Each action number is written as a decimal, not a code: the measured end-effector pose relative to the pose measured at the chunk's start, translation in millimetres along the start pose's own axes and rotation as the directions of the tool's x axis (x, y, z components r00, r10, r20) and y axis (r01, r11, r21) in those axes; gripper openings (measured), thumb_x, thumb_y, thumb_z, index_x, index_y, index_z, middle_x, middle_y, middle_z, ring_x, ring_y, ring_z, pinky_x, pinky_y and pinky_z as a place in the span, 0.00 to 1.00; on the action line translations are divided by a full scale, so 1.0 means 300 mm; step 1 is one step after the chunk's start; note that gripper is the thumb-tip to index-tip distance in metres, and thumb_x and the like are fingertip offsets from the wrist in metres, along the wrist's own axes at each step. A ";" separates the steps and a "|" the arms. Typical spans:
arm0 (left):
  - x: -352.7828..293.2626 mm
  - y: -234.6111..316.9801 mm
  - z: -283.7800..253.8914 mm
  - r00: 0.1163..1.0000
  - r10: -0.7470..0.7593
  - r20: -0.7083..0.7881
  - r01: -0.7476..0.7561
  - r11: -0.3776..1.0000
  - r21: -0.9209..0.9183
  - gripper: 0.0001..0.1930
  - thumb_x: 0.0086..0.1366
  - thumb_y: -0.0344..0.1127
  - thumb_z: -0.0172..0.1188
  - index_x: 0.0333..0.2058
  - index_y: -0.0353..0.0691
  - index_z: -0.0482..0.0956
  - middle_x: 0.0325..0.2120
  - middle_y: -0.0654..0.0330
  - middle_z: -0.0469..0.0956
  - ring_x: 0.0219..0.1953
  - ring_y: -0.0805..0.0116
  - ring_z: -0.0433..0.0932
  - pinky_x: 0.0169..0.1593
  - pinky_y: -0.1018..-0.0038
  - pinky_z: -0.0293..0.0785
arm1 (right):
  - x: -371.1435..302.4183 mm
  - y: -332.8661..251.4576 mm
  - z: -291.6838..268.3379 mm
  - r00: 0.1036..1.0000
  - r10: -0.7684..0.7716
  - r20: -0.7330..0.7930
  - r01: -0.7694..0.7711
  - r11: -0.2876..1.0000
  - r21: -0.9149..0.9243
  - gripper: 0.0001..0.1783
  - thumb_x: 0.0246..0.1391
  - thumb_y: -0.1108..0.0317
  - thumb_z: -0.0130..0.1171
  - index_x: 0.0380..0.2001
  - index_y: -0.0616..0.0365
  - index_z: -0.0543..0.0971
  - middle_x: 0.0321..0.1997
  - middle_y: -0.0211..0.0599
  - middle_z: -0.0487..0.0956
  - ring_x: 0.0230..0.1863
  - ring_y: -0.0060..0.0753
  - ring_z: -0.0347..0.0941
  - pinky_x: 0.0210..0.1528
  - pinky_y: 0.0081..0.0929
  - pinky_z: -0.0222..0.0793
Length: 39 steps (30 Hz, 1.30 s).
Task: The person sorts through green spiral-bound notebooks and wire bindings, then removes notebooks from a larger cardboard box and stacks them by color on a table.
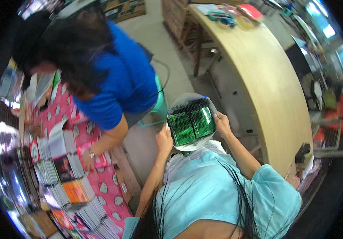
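In front of my body I hold a pale wrapper or shallow container (pixel 189 148) by its two sides. Inside lie green and black glossy flat items (pixel 192 122), split by a dark line down the middle; their exact kind I cannot make out. My left hand (pixel 164 140) is closed on its left edge. On the right edge, a little higher, my right hand (pixel 222 124) is closed too. White material bunches at my lap just under it.
To the left a person in a blue top (pixel 133 67) leans over a pink patterned table cover (pixel 107 187) with stacks of spiral-bound books (pixel 64 167). A long pale wooden table (pixel 273 75) curves along my right, tape rolls (pixel 244 23) at its far end. A teal stool (pixel 161 103) stands ahead.
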<state>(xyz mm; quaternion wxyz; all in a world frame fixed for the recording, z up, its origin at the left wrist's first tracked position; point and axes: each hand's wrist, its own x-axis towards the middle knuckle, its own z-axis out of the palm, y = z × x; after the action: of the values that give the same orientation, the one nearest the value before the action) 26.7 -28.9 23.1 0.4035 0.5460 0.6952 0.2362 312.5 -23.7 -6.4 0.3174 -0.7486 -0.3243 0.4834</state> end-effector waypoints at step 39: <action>1.108 1.959 1.393 0.281 0.794 0.539 -0.829 0.483 -0.280 0.19 0.57 0.32 0.63 0.49 0.44 0.78 0.51 0.44 0.74 0.52 0.44 0.73 0.54 0.56 0.70 | 0.679 -0.494 -1.611 0.349 -0.262 -0.900 0.104 0.965 -0.240 0.21 0.54 0.68 0.58 0.52 0.58 0.76 0.49 0.53 0.77 0.52 0.53 0.73 0.56 0.38 0.67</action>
<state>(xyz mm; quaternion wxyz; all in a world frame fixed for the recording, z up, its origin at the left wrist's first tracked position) 677.0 411.6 139.3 0.4099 0.8761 0.1564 0.2002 801.1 146.8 165.1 0.4423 -0.8692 -0.2053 -0.0818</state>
